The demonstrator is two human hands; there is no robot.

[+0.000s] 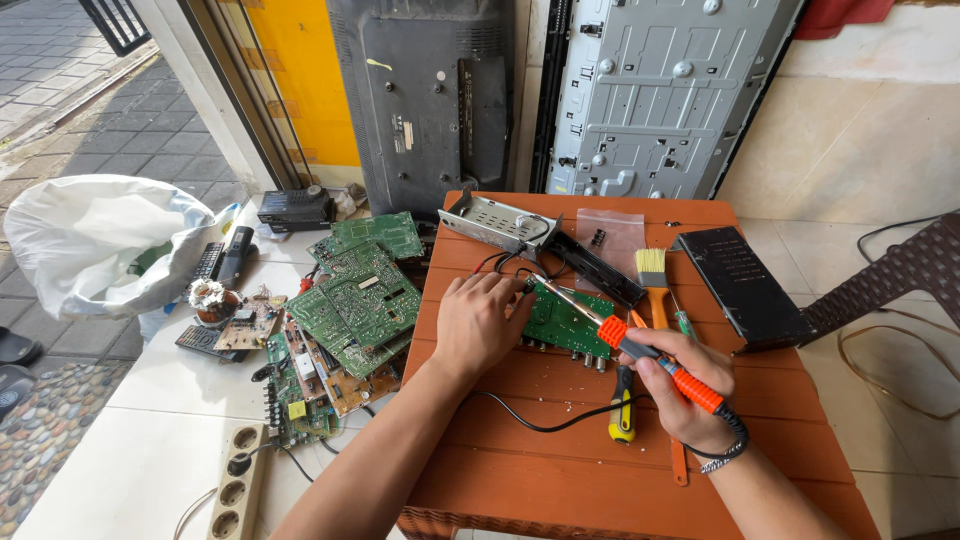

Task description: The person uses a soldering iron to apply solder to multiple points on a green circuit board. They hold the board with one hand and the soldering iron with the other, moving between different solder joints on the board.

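Gripping the soldering iron [655,362], your right hand [690,385] is closed around its orange-and-black handle, fingers wrapped, shaft angled up and away toward the green circuit board [565,322]. Iron's tip sits at the board's far left edge; whether it touches the board cannot be told. Black cord [540,420] loops from the handle end back across the orange table [560,470] toward you.

Your left hand [482,325] lies palm down, fingers curled at the board's left edge, pressing on or just beside it; the exact contact is hidden under the fingers.

Under the right hand: a yellow-and-black screwdriver [622,410] lying on the table, partly covered by the palm. Just beyond the right hand: a paintbrush [652,275] with pale yellow bristles and an orange handle. Further out from the board: a grey metal casing [497,222] and a long black front panel [595,268]. Clear plastic bag [612,235] lies near the brush bristles. Right of the brush, well apart from the hand: a black box lid [745,285].

Off the table, left of your left hand: a pile of green circuit boards [355,300] on the white floor, a white power strip [238,485] nearer you, and a white plastic sack [95,240] further left.
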